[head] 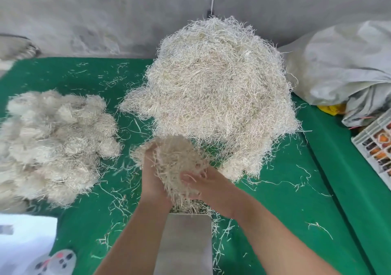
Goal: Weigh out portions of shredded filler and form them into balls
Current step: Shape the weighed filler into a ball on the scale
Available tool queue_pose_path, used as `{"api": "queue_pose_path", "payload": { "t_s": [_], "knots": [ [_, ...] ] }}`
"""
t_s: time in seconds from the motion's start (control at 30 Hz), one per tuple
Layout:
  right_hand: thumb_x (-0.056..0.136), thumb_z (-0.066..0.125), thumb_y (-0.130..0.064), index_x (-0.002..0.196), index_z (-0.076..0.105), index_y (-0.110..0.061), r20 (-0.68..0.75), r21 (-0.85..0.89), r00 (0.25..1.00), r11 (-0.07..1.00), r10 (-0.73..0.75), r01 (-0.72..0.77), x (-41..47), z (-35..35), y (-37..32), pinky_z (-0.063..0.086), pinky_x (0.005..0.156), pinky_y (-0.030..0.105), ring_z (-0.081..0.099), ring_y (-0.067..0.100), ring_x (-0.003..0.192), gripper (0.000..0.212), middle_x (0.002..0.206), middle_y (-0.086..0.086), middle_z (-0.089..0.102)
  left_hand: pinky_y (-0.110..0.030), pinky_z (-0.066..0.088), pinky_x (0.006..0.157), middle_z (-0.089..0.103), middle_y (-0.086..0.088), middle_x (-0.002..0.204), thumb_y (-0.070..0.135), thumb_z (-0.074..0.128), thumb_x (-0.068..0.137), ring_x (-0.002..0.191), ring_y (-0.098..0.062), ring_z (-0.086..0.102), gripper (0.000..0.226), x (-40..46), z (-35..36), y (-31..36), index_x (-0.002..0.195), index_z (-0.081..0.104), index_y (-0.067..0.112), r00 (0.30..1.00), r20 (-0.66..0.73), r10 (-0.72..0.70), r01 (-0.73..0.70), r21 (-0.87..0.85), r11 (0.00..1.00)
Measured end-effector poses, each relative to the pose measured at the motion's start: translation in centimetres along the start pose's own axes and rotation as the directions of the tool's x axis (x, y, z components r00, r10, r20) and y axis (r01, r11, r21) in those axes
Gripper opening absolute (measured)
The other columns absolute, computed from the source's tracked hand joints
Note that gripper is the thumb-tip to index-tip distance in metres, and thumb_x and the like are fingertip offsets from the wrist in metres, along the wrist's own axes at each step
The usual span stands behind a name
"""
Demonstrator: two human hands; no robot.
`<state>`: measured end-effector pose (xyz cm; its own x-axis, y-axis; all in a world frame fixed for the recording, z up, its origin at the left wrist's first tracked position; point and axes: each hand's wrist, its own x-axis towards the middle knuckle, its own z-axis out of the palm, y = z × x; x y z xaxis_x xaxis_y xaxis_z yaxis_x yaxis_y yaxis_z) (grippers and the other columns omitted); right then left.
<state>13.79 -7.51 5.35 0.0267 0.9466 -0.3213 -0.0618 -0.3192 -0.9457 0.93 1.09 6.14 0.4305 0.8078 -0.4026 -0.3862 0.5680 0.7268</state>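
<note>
Filler clump (pixel 169 160) sits cupped between left hand (pixel 151 181) and right hand (pixel 201 181), fingers curled around it above the scale (pixel 186 241). Loose strands could slip out and fall onto the green bench (pixel 285 190), probably leaving the portion underweight.

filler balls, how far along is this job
Done: a pile of formed balls sits at left on the green table. In hand: the left hand and right hand hold one portion above the metal scale. Left: the big loose heap, so plenty remains.
</note>
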Motion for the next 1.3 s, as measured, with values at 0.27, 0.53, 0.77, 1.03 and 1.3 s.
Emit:
{"api": "queue_pose_path", "payload": {
  "t_s": [0.27, 0.53, 0.77, 1.03, 1.3],
  "knots": [
    [0.104, 0.06, -0.017, 0.105, 0.064, -0.03, -0.181, 0.2, 0.983, 0.978, -0.026, 0.063, -1.3, 1.5, 0.4, 0.049, 0.072, 0.007, 0.063, -0.021, 0.074, 0.013, 0.089, -0.02, 0.066, -0.008, 0.055, 0.069, 0.07, 0.029, 0.106, 0.032, 0.058, 0.103, 0.088, 0.022, 0.064, 0.021, -3.0, -3.7, -2.7, 0.111, 0.065, 0.05, 0.996, 0.071, 0.05, -0.073, 0.368, 0.927],
    [0.095, 0.069, -0.05, 0.13, 0.059, -0.017, -0.266, -0.133, 0.921, 0.936, 0.285, -0.328, -2.4, 3.2, 7.8, 0.052, 0.104, 0.047, 0.066, 0.024, 0.114, 0.049, 0.126, 0.002, 0.068, -0.018, 0.056, 0.088, 0.066, 0.001, 0.136, 0.064, 0.073, 0.081, 0.107, -0.002, 0.071, 0.092, -8.2, -10.6, -4.1, 0.154, 0.03, 0.03, 0.999, -0.006, -0.044, 0.034, 0.738, 0.674],
    [0.102, 0.062, -0.038, 0.143, 0.051, -0.029, -0.38, -0.467, 0.908, 0.811, 0.175, -0.352, -4.4, 2.5, 11.1, 0.058, 0.078, 0.032, 0.066, 0.012, 0.101, 0.044, 0.144, 0.002, 0.059, -0.052, 0.038, 0.111, 0.039, -0.004, 0.158, 0.047, 0.068, 0.096, 0.128, -0.028, 0.047, 0.051, -7.0, -15.1, -2.3, 0.144, 0.052, 0.038, 0.971, -0.2, -0.128, 0.238, 0.824, 0.514],
    [0.102, 0.059, -0.033, 0.152, 0.044, -0.03, -0.412, -0.491, 0.911, 0.85, -0.033, -0.191, -6.6, 4.4, 9.9, 0.04, 0.115, 0.039, 0.048, 0.014, 0.137, 0.052, 0.157, -0.006, 0.046, -0.043, 0.048, 0.103, 0.069, -0.005, 0.127, 0.056, 0.054, 0.1, 0.106, -0.021, 0.066, 0.049, -8.1, -17.9, 1.7, 0.127, 0.07, 0.018, 0.972, -0.236, -0.016, 0.236, 0.972, -0.023],
    [0.099, 0.06, -0.046, 0.154, 0.035, -0.036, -0.283, -0.652, 0.954, 0.75, -0.103, -0.112, -7.2, 7.2, 10.2, 0.028, 0.12, 0.042, 0.033, 0.015, 0.147, 0.062, 0.161, -0.012, 0.035, -0.043, 0.037, 0.112, 0.046, 0.02, 0.143, 0.058, 0.065, 0.091, 0.131, -0.005, 0.044, 0.051, -8.9, -14.2, -1.1, 0.135, 0.041, 0.05, 0.929, 0.247, 0.275, -0.301, 0.938, 0.173]
  ]
}}
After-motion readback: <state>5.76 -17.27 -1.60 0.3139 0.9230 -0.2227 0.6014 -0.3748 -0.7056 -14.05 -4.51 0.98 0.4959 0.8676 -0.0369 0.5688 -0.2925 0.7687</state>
